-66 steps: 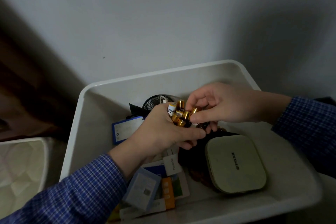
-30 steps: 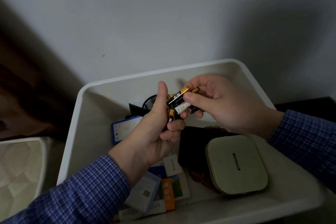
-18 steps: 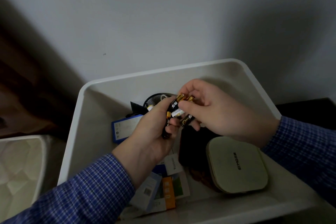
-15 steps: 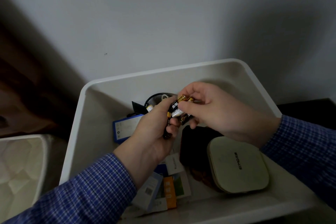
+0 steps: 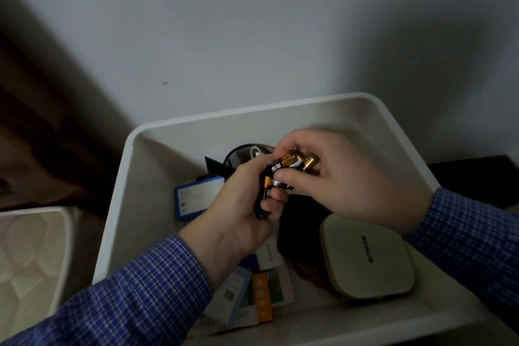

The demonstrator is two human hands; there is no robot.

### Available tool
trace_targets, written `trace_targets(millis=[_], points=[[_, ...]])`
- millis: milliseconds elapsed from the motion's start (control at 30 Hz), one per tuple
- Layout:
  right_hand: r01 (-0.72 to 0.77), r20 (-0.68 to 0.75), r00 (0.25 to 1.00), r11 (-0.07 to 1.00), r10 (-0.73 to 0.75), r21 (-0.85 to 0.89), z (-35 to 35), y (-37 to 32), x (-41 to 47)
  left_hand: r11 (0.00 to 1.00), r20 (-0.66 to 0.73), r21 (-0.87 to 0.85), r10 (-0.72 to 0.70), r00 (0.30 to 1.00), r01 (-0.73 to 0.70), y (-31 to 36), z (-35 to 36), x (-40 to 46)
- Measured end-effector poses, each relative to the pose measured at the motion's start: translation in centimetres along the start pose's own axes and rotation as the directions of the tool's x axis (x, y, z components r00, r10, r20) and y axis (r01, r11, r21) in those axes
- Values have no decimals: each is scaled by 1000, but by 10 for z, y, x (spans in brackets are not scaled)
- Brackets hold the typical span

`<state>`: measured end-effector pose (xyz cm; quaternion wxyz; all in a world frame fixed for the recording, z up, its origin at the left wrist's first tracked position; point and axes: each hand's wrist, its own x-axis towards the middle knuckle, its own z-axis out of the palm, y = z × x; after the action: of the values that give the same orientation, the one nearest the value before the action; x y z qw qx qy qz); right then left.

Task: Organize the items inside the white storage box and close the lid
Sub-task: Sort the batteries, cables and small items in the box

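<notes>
Black-and-gold cylindrical batteries (image 5: pixel 280 174) we find clamped in both hands, left hand (image 5: pixel 241 205) gripping upright, right hand (image 5: pixel 337 180) pinching crosswise above white plastic storage box (image 5: pixel 168 149).

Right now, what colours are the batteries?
Black with gold ends on the batteries, seen in the head view.

Both forearms, in blue checked sleeves, reach in from the lower corners of the frame and meet near its centre. The left hand (image 5: pixel 238 213) comes up from the lower left, back of the hand to the camera, fingers (image 5: pixel 271 203) curled in a grip. The right hand (image 5: pixel 345 180) enters from the right, its thumb and fingers bent in a pinch just beside the left.
</notes>
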<state>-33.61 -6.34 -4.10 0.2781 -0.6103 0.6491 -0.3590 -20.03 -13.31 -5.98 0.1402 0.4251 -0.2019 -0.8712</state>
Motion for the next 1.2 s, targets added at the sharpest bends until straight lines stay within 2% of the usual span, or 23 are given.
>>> trace_targets(millis=[167, 400, 667, 833, 967, 1100, 1200], points=[[128, -33, 990, 974, -136, -187, -9, -6, -3, 995, 66, -55, -76, 995, 79, 1, 0, -3], [240, -26, 969, 962, -245, -134, -15, -5, 0, 985, 221, -104, -111, 969, 136, 1, -1, -4], [308, -106, 942, 944, -320, -116, 10, 3, 9, 973, 263, -120, -163, 951, 199, -2, 1, -5], [322, -193, 916, 931, -353, -174, 16, 4, 12, 963, 247, -113, -213, 945, 246, -1, 1, -7], [326, -139, 915, 898, -378, -296, 14, 0, 14, 980, 241, -90, -151, 959, 177, 0, 2, -8], [214, -81, 966, 933, -246, -288, 15, -4, 14, 990, 173, -132, -34, 984, 58, 5, 3, -6], [135, -52, 983, 891, -174, -434, 18, -4, 13, 993, 129, -119, 12, 992, 3, 6, 2, -5]])
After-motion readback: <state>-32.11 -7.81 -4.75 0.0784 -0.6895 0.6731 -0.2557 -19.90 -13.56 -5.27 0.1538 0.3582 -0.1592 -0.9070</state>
